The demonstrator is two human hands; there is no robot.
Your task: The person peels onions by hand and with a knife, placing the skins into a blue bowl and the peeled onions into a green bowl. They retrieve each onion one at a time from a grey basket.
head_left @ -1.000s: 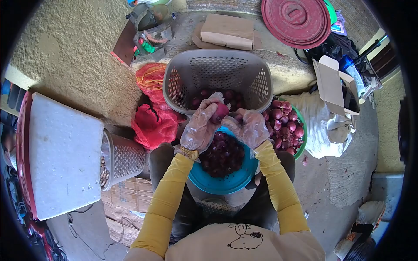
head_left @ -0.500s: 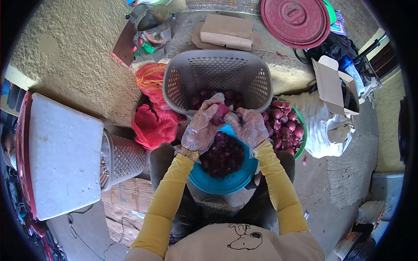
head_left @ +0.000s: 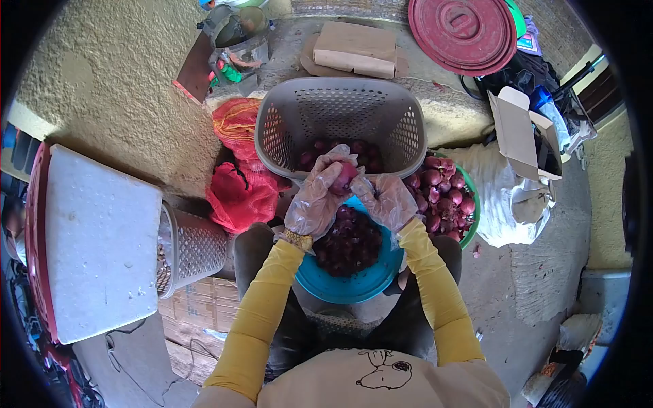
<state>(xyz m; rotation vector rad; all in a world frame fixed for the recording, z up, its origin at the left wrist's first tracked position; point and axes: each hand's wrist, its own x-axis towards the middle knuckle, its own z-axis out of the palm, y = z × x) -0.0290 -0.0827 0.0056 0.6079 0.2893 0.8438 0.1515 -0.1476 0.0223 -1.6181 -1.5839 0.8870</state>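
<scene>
A red onion (head_left: 344, 179) is gripped in my left hand (head_left: 314, 202), which wears a clear plastic glove. Close against the onion's right side is my right hand (head_left: 390, 204), also gloved, its fingers curled together; what they pinch, if anything, is too small to make out. Both hands hover over a blue basin (head_left: 354, 291) with dark onion skins (head_left: 348, 248) in it. Just beyond stands a grey-brown perforated basket (head_left: 340, 92) with several red onions (head_left: 369, 153) at its bottom. To the right, a green basin (head_left: 474, 224) is heaped with red onions (head_left: 449, 194).
Left of the basket lies a red mesh sack (head_left: 235, 194). A white foam lid (head_left: 105, 245) and a pale perforated basket (head_left: 198, 248) stand farther left. A white sack (head_left: 500, 197) and an open cardboard box (head_left: 517, 132) are at right; a red round lid (head_left: 462, 34) lies behind.
The onion has turned slightly in my left hand. My right fingers have drawn a little back and down from its surface.
</scene>
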